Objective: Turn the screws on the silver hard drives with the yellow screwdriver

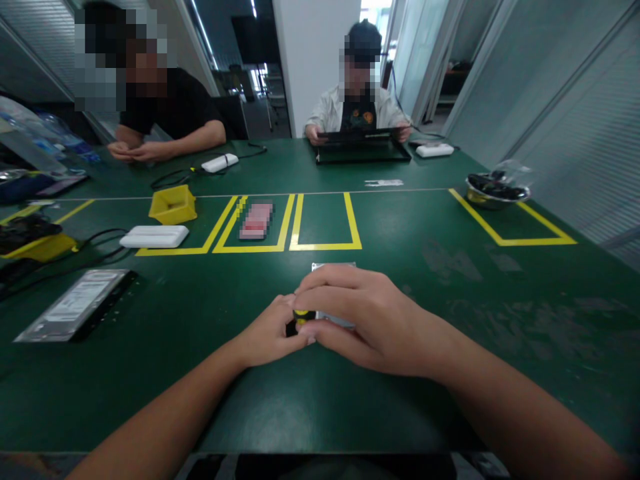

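A silver metal hard drive (337, 320) lies on the green table in front of me, mostly covered by my hands. My right hand (373, 320) arches over it, with fingers and thumb closed around a screwdriver (303, 316) whose short black-and-yellow handle end shows between them. From the left, my left hand (273, 331) presses in beside the drive and the handle, its thumb reaching under the right hand. Its fingertips are hidden, but it appears to grip the drive's left edge. The screwdriver's tip is out of sight.
Another hard drive (75, 303) lies at the left. A yellow bin (173, 204), white power strip (155, 236) and pixelated pink item (257, 221) sit near yellow tape outlines. A bowl (497, 193) stands at right. Two people sit opposite; one holds a black frame (363, 159).
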The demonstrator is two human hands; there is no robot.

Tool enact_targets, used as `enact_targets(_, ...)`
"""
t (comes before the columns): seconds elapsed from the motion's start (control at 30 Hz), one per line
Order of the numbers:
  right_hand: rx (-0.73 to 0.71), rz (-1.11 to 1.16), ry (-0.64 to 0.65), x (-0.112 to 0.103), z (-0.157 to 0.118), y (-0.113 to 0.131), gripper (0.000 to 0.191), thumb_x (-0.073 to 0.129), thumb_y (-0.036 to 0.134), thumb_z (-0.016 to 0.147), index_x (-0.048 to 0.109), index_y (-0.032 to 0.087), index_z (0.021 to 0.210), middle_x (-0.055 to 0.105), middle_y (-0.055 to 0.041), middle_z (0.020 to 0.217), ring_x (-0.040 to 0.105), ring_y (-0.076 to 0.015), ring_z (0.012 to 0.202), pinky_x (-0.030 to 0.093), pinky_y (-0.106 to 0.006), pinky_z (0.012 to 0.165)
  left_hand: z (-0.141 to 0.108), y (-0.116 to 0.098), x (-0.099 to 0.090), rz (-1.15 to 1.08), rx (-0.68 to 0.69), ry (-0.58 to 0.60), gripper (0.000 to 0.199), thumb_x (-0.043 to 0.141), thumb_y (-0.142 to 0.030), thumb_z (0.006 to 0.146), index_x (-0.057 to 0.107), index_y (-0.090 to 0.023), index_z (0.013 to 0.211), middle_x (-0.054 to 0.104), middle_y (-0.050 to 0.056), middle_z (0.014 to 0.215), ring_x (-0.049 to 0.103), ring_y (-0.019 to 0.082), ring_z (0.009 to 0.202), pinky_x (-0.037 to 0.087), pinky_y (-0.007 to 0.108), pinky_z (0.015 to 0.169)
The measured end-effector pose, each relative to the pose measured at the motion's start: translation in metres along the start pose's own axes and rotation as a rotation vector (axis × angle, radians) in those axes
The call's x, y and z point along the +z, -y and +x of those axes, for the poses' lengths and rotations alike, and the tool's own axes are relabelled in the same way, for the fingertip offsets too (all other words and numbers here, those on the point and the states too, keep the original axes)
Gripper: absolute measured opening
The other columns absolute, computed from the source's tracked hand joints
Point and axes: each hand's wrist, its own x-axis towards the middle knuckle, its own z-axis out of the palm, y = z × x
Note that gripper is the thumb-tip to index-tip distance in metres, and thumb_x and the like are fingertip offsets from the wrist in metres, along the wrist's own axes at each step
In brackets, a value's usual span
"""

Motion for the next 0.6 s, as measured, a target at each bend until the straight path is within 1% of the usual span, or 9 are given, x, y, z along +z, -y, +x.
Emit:
enact_targets(0.1,-0.033,-0.004,-0.030,0.0016,-0.0010,-0.0008,0.024,0.048,0.015,0.096,0.064,0.007,0.112,0.067,-0.0118,0.113,0.059,-0.0173,0.108,0.048,-0.031,0.098,-0.0001,0.0022,0.0009,-0.004,0.011,-0.002,0.025,0.059,-0.041,0.085,0.063,-0.018,0.095,0.067,0.005,0.098,0.060,0.025,0.098,0.047,0.039,0.088)
enact_targets(0.17,-0.032,-0.012,-0.030,0.0020,-0.0015,-0.0013,0.024,0.047,0.012,0.095,0.064,0.009,0.112,0.068,-0.0110,0.112,0.060,-0.0173,0.109,0.047,-0.033,0.100,-0.0003,0.0041,0.0017,-0.012,0.008,0.015,0.024,0.060,-0.041,0.085,0.063,-0.018,0.088,0.067,0.005,0.094,0.060,0.025,0.095,0.048,0.037,0.083)
enact_targets(0.3,0.001,-0.015,-0.003,0.0016,-0.0018,-0.0020,0.024,0.046,0.013,0.096,0.063,0.011,0.112,0.067,-0.0110,0.111,0.060,-0.0175,0.107,0.049,-0.034,0.096,-0.0005,0.0066,0.0026,-0.020,-0.002,0.048,0.023,0.061,-0.041,0.085,0.062,-0.018,0.086,0.067,0.003,0.089,0.061,0.023,0.089,0.048,0.035,0.079)
enact_targets(0.37,0.005,-0.020,-0.012,0.0015,-0.0017,-0.0022,0.023,0.046,0.013,0.095,0.062,0.011,0.112,0.066,-0.0112,0.111,0.059,-0.0177,0.106,0.049,-0.033,0.095,-0.0008,0.0074,0.0030,-0.013,-0.002,0.050,0.023,0.061,-0.040,0.085,0.062,-0.018,0.085,0.067,0.003,0.087,0.060,0.022,0.087,0.047,0.035,0.079)
enact_targets(0.6,0.012,-0.020,-0.011,0.0017,-0.0007,-0.0020,0.019,0.048,0.014,0.095,0.061,0.013,0.109,0.065,-0.0106,0.107,0.058,-0.0175,0.100,0.050,-0.033,0.089,-0.0011,0.0071,0.0040,-0.005,-0.001,0.011,0.026,0.062,-0.043,0.084,0.062,-0.018,0.085,0.067,0.004,0.089,0.060,0.022,0.085,0.047,0.036,0.079)
